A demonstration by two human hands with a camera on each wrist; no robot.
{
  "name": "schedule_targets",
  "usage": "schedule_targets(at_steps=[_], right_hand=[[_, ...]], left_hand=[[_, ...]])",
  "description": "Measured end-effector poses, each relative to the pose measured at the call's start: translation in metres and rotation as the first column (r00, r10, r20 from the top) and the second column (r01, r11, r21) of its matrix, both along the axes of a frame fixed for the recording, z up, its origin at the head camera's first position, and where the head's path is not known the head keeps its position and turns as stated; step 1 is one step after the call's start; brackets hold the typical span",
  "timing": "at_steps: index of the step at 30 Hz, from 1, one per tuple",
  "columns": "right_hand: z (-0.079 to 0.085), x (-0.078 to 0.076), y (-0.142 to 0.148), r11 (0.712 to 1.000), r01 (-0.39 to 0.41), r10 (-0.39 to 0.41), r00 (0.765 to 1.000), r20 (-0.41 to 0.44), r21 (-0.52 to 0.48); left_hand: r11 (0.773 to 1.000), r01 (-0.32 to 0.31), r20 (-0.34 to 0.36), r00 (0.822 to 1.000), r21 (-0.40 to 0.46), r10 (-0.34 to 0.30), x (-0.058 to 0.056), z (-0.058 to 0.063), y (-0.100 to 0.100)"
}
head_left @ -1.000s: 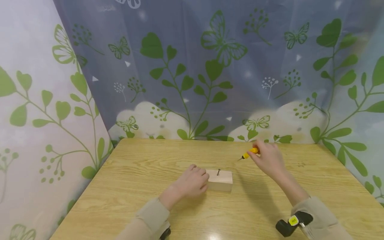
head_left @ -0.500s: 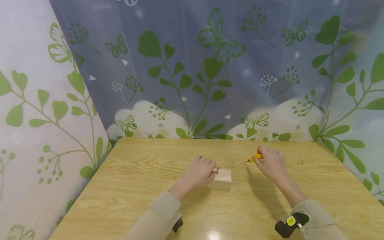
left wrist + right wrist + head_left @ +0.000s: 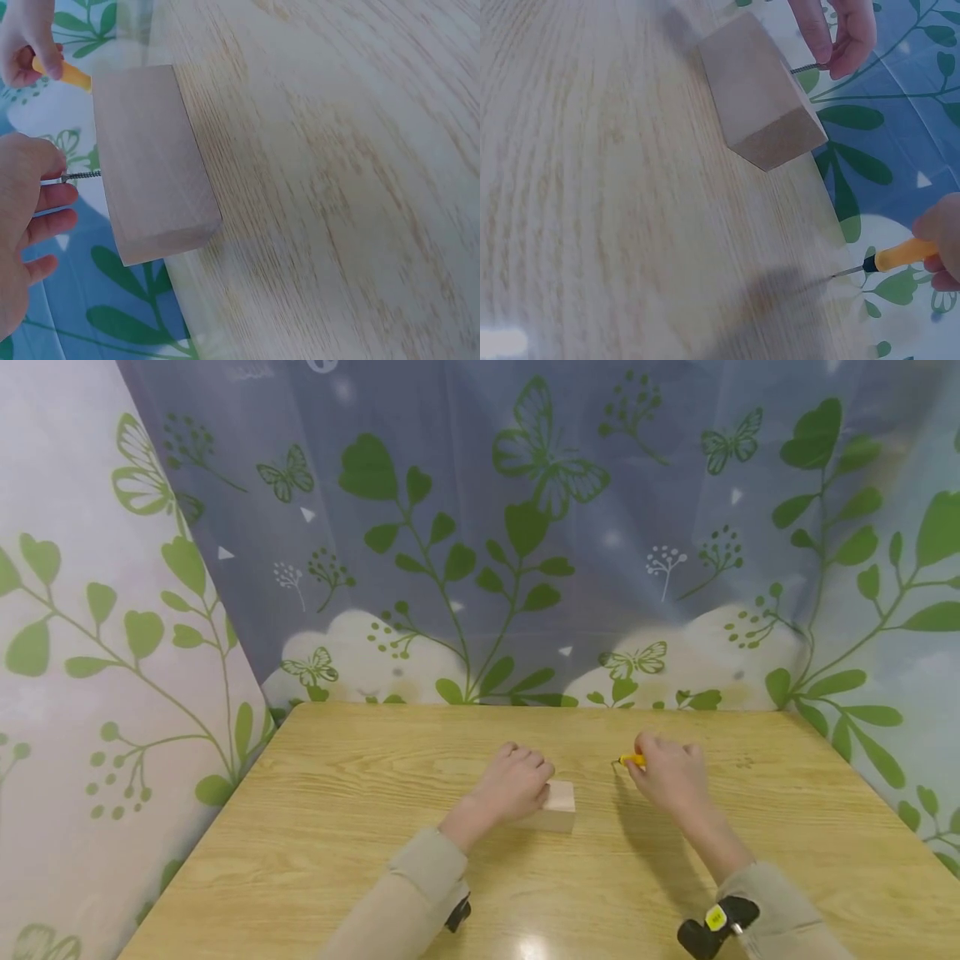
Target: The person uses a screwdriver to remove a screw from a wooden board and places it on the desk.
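Note:
A pale wooden block (image 3: 561, 814) lies on the table with a threaded screw (image 3: 81, 175) standing upright in its top face. My left hand (image 3: 517, 783) reaches over the block, thumb and finger pinching the screw's head, as the right wrist view shows (image 3: 844, 37). In the head view that hand hides the screw and the block's left part. Off to the right, my right hand (image 3: 671, 772) grips a screwdriver by its yellow handle (image 3: 906, 253). Its thin metal shaft (image 3: 847, 271) points left and down, apart from the block.
The wood-grain table (image 3: 337, 860) ends at a back edge against a curtain (image 3: 450, 527) printed with leaves and butterflies. Black wrist cameras (image 3: 718, 928) sit at the cuffs of both beige sleeves (image 3: 408, 893).
My left hand has moved right from the block's left end to the screw and now pinches it. My right hand with the screwdriver has come slightly lower, the screwdriver lying flatter.

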State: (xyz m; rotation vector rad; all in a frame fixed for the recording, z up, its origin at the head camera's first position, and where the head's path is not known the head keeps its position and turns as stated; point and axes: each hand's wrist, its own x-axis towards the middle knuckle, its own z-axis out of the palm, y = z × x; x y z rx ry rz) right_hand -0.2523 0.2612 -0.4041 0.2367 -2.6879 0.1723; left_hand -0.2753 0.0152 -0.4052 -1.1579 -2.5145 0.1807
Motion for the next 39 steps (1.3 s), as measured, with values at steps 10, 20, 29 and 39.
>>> schedule_targets(at_steps=[10, 20, 29, 39], right_hand=[[-0.016, 0.004, -0.007, 0.999, 0.018, -0.02, 0.999, 0.044, 0.048], [-0.029, 0.007, -0.012, 0.999, 0.011, -0.016, 0.994, 0.107, 0.044], [-0.031, 0.007, -0.012, 0.999, 0.022, -0.026, 0.99, 0.137, 0.033], [-0.032, 0.009, -0.014, 0.999, 0.005, -0.011, 0.988, 0.155, 0.04]], left_hand=[[1.0, -0.01, 0.005, 1.0, -0.004, 0.01, 0.001, 0.0, 0.0], [1.0, -0.008, 0.001, 1.0, 0.014, 0.008, 0.002, 0.002, -0.001], [0.999, -0.021, 0.025, 0.999, 0.045, 0.02, 0.001, 0.0, 0.0], [0.997, -0.058, 0.051, 0.997, 0.047, 0.055, 0.002, 0.003, 0.0]])
